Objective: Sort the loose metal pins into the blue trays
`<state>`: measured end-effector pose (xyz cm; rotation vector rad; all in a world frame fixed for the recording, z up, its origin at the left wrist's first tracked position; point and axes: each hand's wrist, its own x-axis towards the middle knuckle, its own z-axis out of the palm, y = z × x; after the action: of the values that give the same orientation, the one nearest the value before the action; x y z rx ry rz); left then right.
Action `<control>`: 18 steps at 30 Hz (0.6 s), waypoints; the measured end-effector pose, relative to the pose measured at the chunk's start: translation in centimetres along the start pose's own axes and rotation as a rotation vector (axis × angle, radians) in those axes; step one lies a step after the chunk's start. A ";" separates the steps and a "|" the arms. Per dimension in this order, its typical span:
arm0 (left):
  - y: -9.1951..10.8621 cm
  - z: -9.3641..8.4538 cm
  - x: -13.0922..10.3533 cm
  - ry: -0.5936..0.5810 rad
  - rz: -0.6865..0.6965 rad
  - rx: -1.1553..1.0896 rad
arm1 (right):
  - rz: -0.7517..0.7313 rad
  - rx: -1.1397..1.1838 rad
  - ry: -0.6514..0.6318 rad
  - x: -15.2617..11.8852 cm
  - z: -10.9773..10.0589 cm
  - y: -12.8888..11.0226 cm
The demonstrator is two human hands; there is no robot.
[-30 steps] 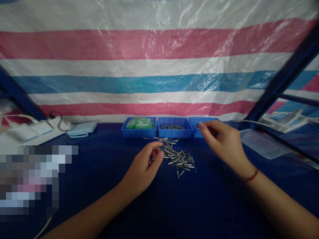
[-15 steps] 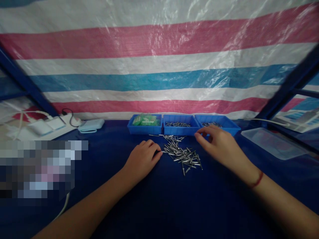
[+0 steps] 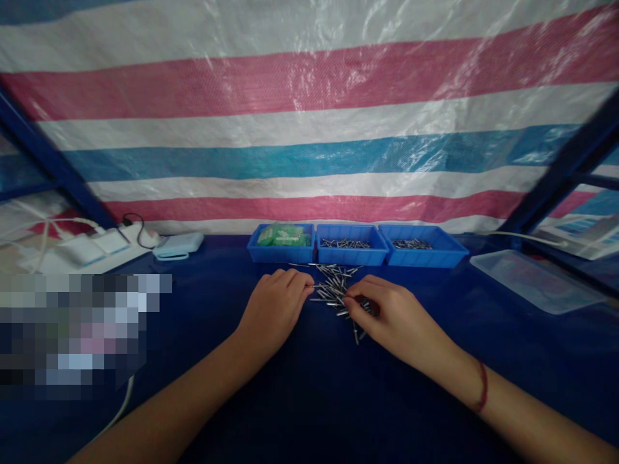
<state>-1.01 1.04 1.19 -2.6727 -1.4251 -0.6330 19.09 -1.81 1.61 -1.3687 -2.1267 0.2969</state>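
A loose pile of silvery blind rivets [image 3: 333, 281] lies on the dark blue tabletop between my hands. At the left edge of the pile my left hand [image 3: 276, 308] is closed, with thumb and forefinger pinched on the end of a blind rivet. My right hand [image 3: 389, 312] is over the right part of the pile and hides some of it. Its thumb and forefinger come together on a blind rivet among the others. Behind the pile stand a middle blue bin [image 3: 352, 256] and a right blue bin [image 3: 430, 259], both with rivets in them.
A left blue bin [image 3: 280, 256] holds green packets [image 3: 284, 234]. A clear plastic lid [image 3: 536, 283] lies at the right. Further left are a light blue case [image 3: 178, 245] and a white power strip [image 3: 109, 248] with cables. Striped sheeting [image 3: 309, 154] hangs behind the table.
My right hand has moved left and down from in front of the right bin to the pile, and its fingers have closed on a rivet. My left hand has barely shifted.
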 end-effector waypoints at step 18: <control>2.4 0.3 -0.5 -0.126 -0.299 -1.066 | 0.023 0.630 0.180 -0.1 1.0 -1.0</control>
<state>0.80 -0.67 1.13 -3.2413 -1.9267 -1.6789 17.77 -2.29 1.26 -1.0000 -1.6640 0.7494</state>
